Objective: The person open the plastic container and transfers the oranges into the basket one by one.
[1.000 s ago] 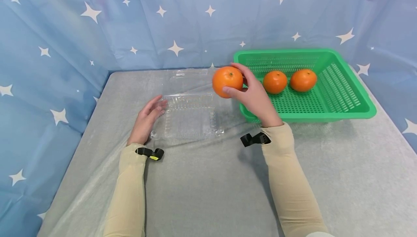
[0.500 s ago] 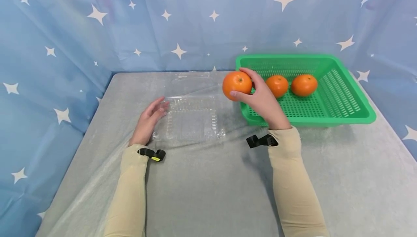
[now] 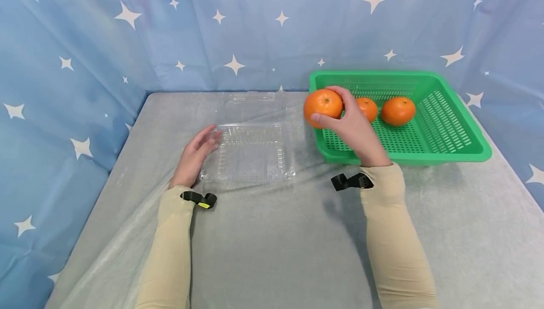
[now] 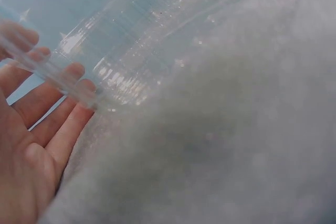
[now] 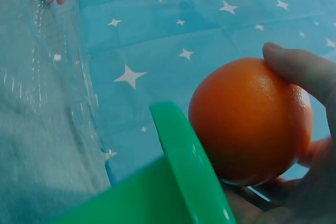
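In the head view, my right hand (image 3: 354,127) grips an orange (image 3: 323,106) between thumb and fingers, over the left end of the green basket (image 3: 408,158). The right wrist view shows this orange (image 5: 249,121) close to the basket's rim (image 5: 181,150). Two more oranges lie in the basket: one (image 3: 367,109) partly behind my hand, the other (image 3: 398,111) in full view. My left hand (image 3: 193,158) rests at the left side of a clear plastic clamshell box (image 3: 250,158), its lid folded back. In the left wrist view, the fingers (image 4: 68,124) are extended against the plastic.
A grey cloth (image 3: 272,243) covers the table, with creases at the left. Behind and to the sides hangs a blue curtain (image 3: 255,25) with white stars. The basket stands at the back right, near the curtain.
My right hand has moved right with the orange, from beside the clamshell box to over the basket's left end. The left hand stays at the box.
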Available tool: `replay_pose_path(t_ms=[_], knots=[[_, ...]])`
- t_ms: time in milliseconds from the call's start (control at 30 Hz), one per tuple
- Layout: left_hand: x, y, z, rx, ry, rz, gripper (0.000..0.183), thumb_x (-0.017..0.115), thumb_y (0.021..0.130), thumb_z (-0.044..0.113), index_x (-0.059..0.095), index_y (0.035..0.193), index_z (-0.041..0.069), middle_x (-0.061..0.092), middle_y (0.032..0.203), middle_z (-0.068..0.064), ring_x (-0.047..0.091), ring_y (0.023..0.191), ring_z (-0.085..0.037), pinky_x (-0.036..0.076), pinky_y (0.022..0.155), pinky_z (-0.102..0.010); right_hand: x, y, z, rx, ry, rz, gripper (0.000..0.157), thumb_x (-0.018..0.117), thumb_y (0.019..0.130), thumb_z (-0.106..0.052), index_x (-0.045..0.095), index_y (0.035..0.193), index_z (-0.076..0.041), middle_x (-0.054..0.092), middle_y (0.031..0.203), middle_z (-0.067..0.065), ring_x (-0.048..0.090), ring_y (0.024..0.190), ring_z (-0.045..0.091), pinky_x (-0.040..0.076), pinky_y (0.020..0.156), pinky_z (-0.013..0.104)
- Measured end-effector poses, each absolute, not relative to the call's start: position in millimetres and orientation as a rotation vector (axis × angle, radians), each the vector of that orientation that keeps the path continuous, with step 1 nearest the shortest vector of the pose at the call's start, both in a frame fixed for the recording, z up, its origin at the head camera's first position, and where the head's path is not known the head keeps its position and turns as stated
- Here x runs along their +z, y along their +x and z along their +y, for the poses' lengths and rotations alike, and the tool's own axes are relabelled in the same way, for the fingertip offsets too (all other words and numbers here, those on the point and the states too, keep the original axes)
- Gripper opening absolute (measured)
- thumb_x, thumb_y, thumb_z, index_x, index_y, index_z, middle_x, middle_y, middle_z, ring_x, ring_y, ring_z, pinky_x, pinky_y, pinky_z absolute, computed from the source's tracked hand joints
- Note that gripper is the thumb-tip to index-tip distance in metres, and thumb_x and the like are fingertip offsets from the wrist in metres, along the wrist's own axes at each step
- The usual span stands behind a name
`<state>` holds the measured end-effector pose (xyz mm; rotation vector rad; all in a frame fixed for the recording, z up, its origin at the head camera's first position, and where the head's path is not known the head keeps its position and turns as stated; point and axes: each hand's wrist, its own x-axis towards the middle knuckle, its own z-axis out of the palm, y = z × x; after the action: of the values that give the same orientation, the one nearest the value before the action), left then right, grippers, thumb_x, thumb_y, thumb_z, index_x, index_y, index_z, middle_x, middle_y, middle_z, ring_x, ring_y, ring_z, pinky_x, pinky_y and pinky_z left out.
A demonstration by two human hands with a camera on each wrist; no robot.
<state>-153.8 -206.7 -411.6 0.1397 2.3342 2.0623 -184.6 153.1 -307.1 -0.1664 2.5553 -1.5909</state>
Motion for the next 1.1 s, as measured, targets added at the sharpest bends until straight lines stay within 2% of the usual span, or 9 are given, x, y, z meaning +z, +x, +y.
replay_pose_path(t_ms=[233, 400, 533, 733, 1100], knots=[[-412, -154, -206, 2.077, 0.138, 2.321, 0.045, 0.048, 0.093, 0.017, 0.037, 0.136, 0.017, 0.047, 0.131, -0.008, 0.043, 0.120, -0.021, 0.032, 0.100, -0.036, -301, -189, 166, -1.478, -0.167, 2.605, 0.073, 0.066, 0.073, -0.051, 0.026, 0.133, -0.040, 0.040, 0.127, 0.001, 0.045, 0.106, 0.020, 0.043, 0.081, 0.044], [-413, -154, -207, 2.073, 0.139, 2.320, 0.045, 0.048, 0.093, 0.018, 0.037, 0.136, 0.018, 0.047, 0.131, -0.007, 0.042, 0.120, -0.020, 0.032, 0.100, -0.036, -299, -194, 177, -1.331, -0.205, 2.690, 0.074, 0.064, 0.072, -0.055, 0.026, 0.134, -0.038, 0.042, 0.126, -0.001, 0.047, 0.103, 0.020, 0.044, 0.079, 0.043], [-413, -154, -208, 2.055, 0.138, 2.328, 0.046, 0.048, 0.093, 0.020, 0.036, 0.137, 0.017, 0.047, 0.131, -0.006, 0.043, 0.120, -0.018, 0.032, 0.100, -0.036, -297, -197, 187, -1.193, -0.256, 2.759, 0.075, 0.060, 0.074, -0.058, 0.026, 0.136, -0.032, 0.042, 0.126, 0.000, 0.047, 0.101, 0.022, 0.043, 0.076, 0.042], [-411, -155, -208, 2.028, 0.139, 2.343, 0.045, 0.049, 0.093, 0.023, 0.038, 0.136, 0.022, 0.048, 0.130, -0.003, 0.043, 0.119, -0.014, 0.031, 0.101, -0.036, -294, -200, 203, -1.047, -0.333, 2.815, 0.079, 0.059, 0.075, -0.057, 0.026, 0.137, -0.021, 0.043, 0.124, 0.007, 0.047, 0.098, 0.027, 0.044, 0.072, 0.042], [-412, -156, -210, 2.065, 0.141, 2.319, 0.046, 0.048, 0.093, 0.021, 0.036, 0.137, 0.018, 0.046, 0.132, -0.007, 0.042, 0.121, -0.019, 0.031, 0.101, -0.038, -280, -204, 224, -0.751, -0.382, 2.829, 0.083, 0.057, 0.076, -0.059, 0.027, 0.137, -0.012, 0.048, 0.115, 0.011, 0.050, 0.091, 0.028, 0.042, 0.068, 0.040]])
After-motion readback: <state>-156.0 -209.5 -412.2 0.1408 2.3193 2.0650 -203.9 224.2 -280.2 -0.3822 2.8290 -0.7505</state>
